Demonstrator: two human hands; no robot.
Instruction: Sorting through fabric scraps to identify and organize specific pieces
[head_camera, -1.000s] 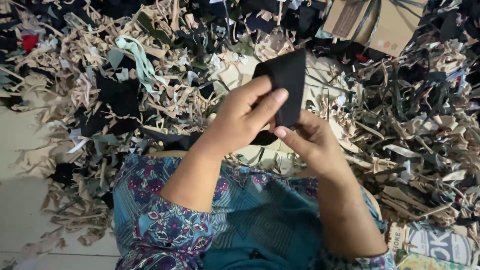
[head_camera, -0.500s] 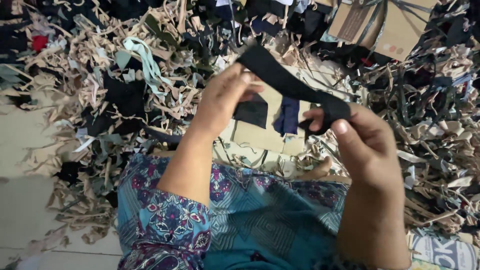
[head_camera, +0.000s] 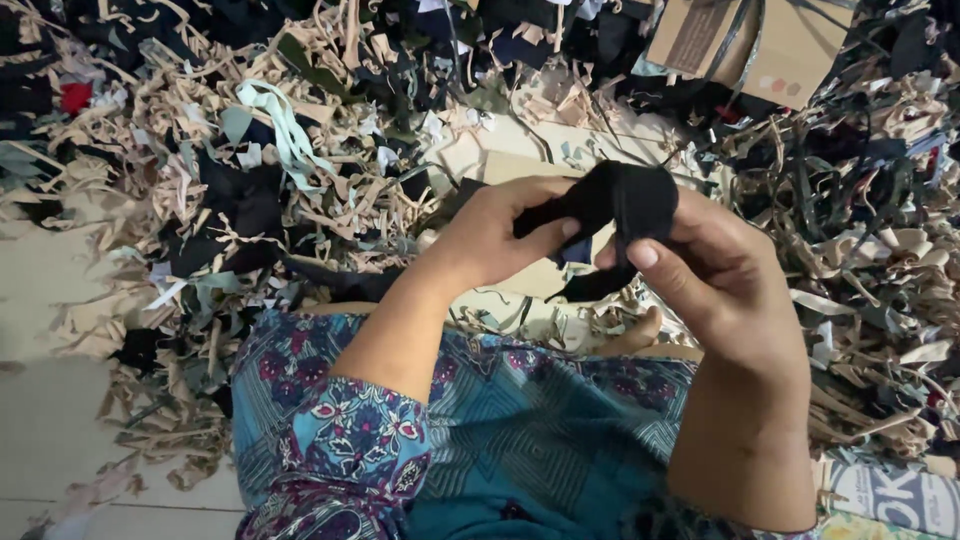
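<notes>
- Holding a soft, bunched black cloth (head_camera: 625, 205) between them, the left hand (head_camera: 500, 235) and the right hand (head_camera: 715, 270) are raised above the person's lap, over the middle of the scrap pile.
- The left hand is closed on the cloth's left end, thumb and fingertips pinched together.
- The right hand is curled round the cloth's right side, thumb pressed across the front; a thin dark tail of fabric hangs below it.
- The cloth looks matte and knitted, crumpled into a rounded lump.
- Half a second ago the same cloth was stretched out into a long flat strip between hands held wide apart; now the hands are close and the strip is gathered up.
- Around them, the floor (head_camera: 40, 420) is covered with a pile of fabric scraps (head_camera: 330, 200): thin beige ribbons, black pieces and a pale green strip (head_camera: 285, 120), all tangled and frayed.
- A flat brown cardboard box (head_camera: 760, 45) lies at the top right.
- The person wears a patterned blue and purple garment (head_camera: 480, 440) with floral sleeves.
</notes>
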